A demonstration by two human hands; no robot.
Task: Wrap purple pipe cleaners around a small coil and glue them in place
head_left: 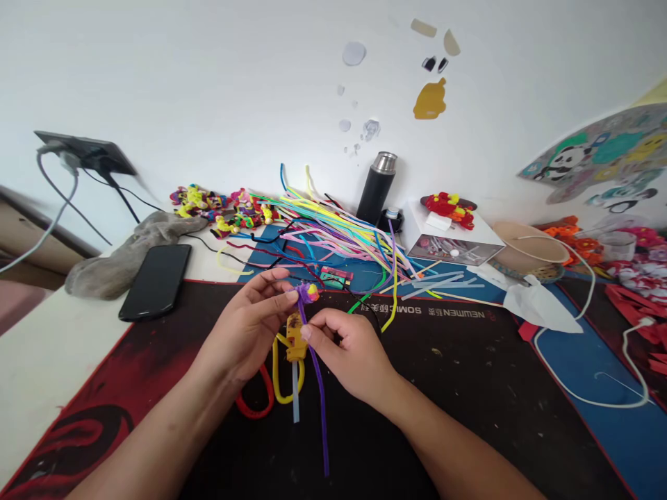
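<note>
My left hand (250, 319) pinches a small twisted bud of purple, yellow and pink pipe cleaner (307, 292) at its fingertips. My right hand (347, 347) pinches the purple pipe cleaner stem (319, 396) just below the bud; the stem hangs down toward me over the black desk mat (469, 389). Under my hands lie a yellow glue gun (294, 337) with a clear glue stick, a yellow loop and a red loop (255, 403).
A heap of loose coloured pipe cleaners (333, 232) lies behind my hands. A black phone (156, 281) and grey cloth (130, 257) are at left. A black flask (376, 187), a white box (453, 239), white cable (583, 305) and paper crafts sit at right.
</note>
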